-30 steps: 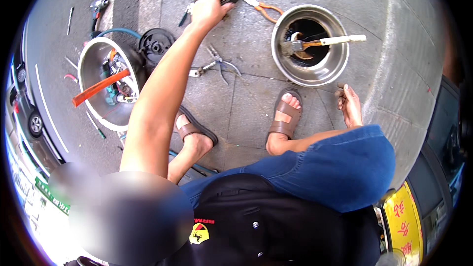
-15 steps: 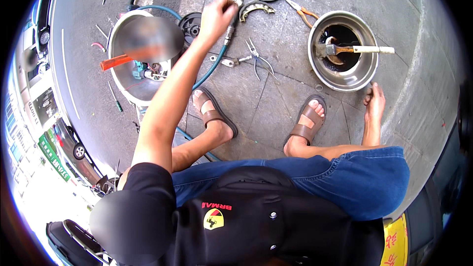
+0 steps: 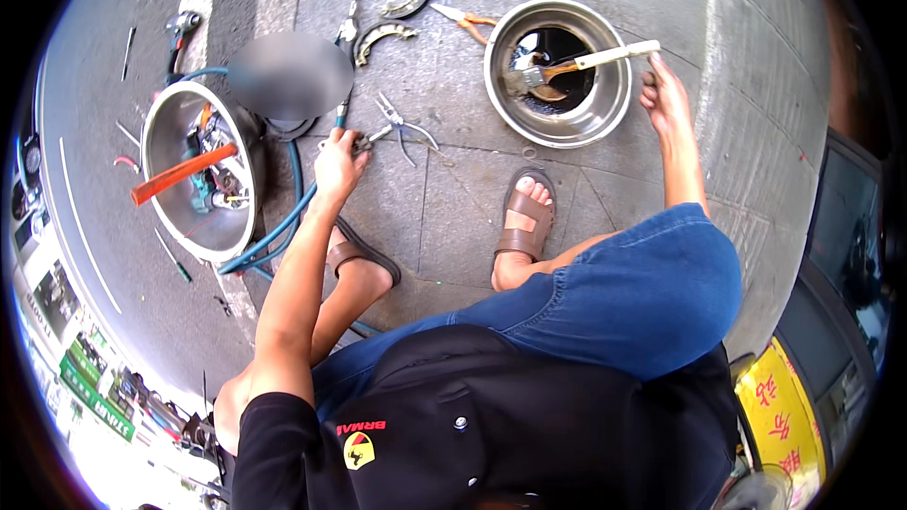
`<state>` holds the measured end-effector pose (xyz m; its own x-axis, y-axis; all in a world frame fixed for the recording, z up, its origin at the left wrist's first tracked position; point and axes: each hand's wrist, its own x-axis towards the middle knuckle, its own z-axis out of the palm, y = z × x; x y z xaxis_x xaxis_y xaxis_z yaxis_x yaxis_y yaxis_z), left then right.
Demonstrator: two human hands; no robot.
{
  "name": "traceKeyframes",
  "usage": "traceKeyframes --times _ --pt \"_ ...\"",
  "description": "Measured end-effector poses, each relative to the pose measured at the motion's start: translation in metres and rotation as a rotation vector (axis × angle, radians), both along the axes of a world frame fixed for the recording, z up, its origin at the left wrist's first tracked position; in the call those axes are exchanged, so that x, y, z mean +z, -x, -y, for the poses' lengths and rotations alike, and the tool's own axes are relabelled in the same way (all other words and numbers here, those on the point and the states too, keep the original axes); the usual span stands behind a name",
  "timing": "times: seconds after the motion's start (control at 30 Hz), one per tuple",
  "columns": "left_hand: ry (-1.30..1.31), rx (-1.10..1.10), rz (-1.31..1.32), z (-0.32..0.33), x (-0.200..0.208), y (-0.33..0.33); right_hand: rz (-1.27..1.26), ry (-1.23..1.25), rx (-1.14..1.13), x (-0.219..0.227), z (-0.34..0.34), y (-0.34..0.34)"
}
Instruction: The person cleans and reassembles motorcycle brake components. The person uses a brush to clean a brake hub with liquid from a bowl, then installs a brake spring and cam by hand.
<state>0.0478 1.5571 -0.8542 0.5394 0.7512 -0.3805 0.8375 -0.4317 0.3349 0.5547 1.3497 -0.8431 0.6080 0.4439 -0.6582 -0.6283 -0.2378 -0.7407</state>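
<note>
**Left hand closing on a small metal tool on the pavement**

The left hand (image 3: 337, 159) is reaching down to the paving slabs, its fingers curled around the near end of a small metal tool (image 3: 364, 140) that is lying on the ground. The tool is looking grey and dull, short and slim, with a knobby dark end by the fingers; its finer shape is too small to tell. It is sitting just left of a pair of pliers (image 3: 404, 125) with splayed silvery handles, and just right of a blue hose (image 3: 295, 196) that is curving past the wrist toward the near left.

The right hand (image 3: 664, 93) is resting at the far right, fingertips down on the pavement beside the rim of a round steel basin (image 3: 605, 104). Whether it is grasping anything cannot be told; its fingers are looking loosely bent. Inside that basin a brush (image 3: 584, 60) with a pale handle is lying over dark liquid.

To the left, a second steel bowl (image 3: 165, 146) is holding mixed parts and an orange-handled tool (image 3: 184, 173). Two curved brake shoes (image 3: 383, 33) are lying farther off. The person's sandalled feet (image 3: 524, 217) are standing between the two bowls.
</note>
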Motion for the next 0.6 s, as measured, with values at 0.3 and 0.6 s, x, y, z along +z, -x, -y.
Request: traceKeyframes --times 0.3,0.6 --pt "0.312 0.413 0.34 -0.006 0.036 -0.018 0.34 -0.037 0.331 0.047 -0.034 0.006" --pt "0.615 0.499 0.746 0.003 0.077 -0.13 0.916 0.056 0.437 0.09 -0.015 0.076"
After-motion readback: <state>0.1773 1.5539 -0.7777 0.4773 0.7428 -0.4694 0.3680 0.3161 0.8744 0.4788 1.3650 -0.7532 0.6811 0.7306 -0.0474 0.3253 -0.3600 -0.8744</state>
